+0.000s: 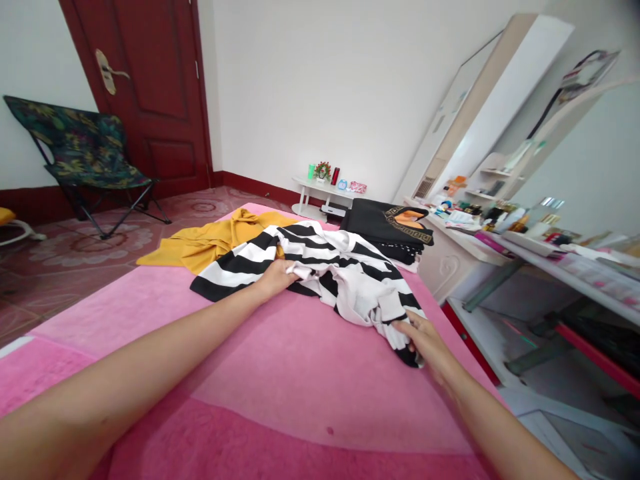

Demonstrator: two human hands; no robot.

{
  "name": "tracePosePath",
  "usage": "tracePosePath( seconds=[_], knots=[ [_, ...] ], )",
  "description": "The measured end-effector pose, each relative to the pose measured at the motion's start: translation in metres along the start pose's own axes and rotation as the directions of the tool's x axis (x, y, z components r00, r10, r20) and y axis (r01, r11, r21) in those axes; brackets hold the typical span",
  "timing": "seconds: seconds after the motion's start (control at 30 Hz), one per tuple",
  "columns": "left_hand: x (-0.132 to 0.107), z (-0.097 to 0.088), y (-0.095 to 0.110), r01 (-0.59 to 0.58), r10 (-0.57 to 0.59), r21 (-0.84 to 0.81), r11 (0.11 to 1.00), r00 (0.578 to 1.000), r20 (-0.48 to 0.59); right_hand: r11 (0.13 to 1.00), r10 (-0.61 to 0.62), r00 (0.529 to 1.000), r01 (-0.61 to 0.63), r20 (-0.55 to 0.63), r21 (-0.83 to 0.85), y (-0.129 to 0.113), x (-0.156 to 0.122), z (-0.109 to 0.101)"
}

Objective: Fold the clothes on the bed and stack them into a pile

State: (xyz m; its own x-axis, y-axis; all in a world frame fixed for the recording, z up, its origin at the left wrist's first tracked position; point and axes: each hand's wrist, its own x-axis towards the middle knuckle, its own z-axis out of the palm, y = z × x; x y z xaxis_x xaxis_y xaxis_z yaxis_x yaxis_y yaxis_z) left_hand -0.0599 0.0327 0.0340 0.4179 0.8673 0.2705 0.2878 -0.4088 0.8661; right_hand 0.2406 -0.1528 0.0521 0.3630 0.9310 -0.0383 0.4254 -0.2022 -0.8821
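Note:
A black-and-white striped shirt [320, 253] lies rumpled across the pink bedspread [280, 373], with some of its pale inner side showing. My left hand [277, 279] pinches the near edge of the shirt around its middle. At the shirt's right end, my right hand [420, 337] is closed on a bunched part of the cloth; some of its fingers are hidden by fabric. Behind and to the left, partly under the striped shirt, a mustard-yellow garment [215, 240] is spread in loose folds.
A stack of folded dark clothes [375, 223] sits at the bed's far right corner. To the right stands a dressing table [465, 243] crowded with bottles. Beyond the bed are a low white table [320, 185], a folding chair [95, 147] and a red door [155, 87].

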Motion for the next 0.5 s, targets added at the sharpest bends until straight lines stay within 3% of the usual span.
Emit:
tracePosePath(
  seconds=[0.07, 0.13, 0.3, 0.37, 0.43, 0.5],
  knots=[
    [-0.004, -0.023, 0.015, 0.054, -0.069, -0.188, 0.981, 0.995, -0.072, 0.999, 0.0, 1.0, 0.0, -0.024, 0.032, -0.004, -0.002, -0.009],
    [-0.013, -0.051, 0.037, 0.018, -0.046, -0.27, 0.963, 0.994, -0.095, 0.996, -0.038, 0.993, 0.046, -0.108, 0.073, -0.014, -0.005, -0.023],
    [-0.045, -0.125, 0.086, 0.012, -0.021, -0.225, 0.974, 0.999, -0.041, 0.928, -0.172, 0.898, 0.286, -0.405, 0.239, -0.055, -0.026, -0.067],
    [-0.059, -0.148, 0.094, 0.041, -0.054, -0.189, 0.981, 0.996, -0.068, 0.9, -0.162, 0.855, 0.333, -0.493, 0.282, -0.063, -0.039, -0.084],
    [-0.078, -0.164, 0.09, 0.086, -0.091, -0.128, 0.988, 0.995, -0.03, 0.897, -0.159, 0.836, 0.344, -0.525, 0.277, -0.058, -0.055, -0.099],
    [-0.105, -0.17, 0.079, 0.163, -0.163, -0.011, 0.987, 0.986, 0.034, 0.941, -0.193, 0.9, 0.283, -0.392, 0.186, -0.041, -0.072, -0.112]
  ],
)
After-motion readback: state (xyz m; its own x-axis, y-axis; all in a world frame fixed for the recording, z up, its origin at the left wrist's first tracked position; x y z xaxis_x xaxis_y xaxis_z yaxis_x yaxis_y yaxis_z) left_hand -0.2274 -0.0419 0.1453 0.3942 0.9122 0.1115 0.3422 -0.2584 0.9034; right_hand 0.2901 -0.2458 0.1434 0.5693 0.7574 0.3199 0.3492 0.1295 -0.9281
